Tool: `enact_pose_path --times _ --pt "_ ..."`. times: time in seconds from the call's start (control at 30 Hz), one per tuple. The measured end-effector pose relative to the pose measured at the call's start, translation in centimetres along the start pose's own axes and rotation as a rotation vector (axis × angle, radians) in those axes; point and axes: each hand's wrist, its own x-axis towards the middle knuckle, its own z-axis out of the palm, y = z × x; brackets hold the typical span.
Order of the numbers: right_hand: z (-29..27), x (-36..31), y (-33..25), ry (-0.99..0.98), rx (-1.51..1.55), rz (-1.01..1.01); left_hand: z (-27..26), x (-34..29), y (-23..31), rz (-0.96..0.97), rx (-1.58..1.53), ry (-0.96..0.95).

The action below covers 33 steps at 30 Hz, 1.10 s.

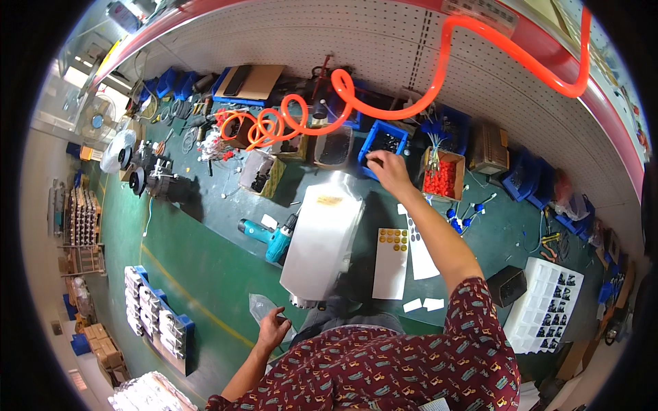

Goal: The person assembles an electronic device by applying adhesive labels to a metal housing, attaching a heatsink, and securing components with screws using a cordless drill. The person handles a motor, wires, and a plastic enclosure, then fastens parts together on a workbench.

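Note:
My right hand (388,170) reaches over the near edge of a blue bin (369,168) that holds small dark parts. Its fingers are curled together, and whatever they hold is too small to make out. Low at the left, beside a clear plastic bag (259,306), my left hand (273,330) hovers with its fingers apart and nothing in it. Between my arms a smooth silvery metal housing (321,240) lies lengthwise at the bench edge. A teal cordless drill (277,241) rests against its left side.
An orange coiled air hose (391,113) hangs across the bench. Right of the blue bin sits a box of red caps (444,179). Sheets with round yellow stickers (389,281) lie nearer me. A white tray of black parts (531,322) is at the right, a motor-like assembly (161,181) far left.

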Motion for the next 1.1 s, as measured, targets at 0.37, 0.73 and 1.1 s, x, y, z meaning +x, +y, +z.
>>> enact_pose_path --times 0.37,0.73,1.1 --pt "12.2 13.3 0.1 -0.844 -0.652 -0.136 -3.4 3.6 -4.2 0.083 -0.304 0.145" --pt "12.5 12.4 2.2 -0.732 -0.620 0.022 -12.0 19.6 0.3 0.712 0.316 0.245" --pt "6.1 5.2 -8.2 0.149 0.869 0.804 -11.2 28.9 1.5 0.985 0.949 -0.015"
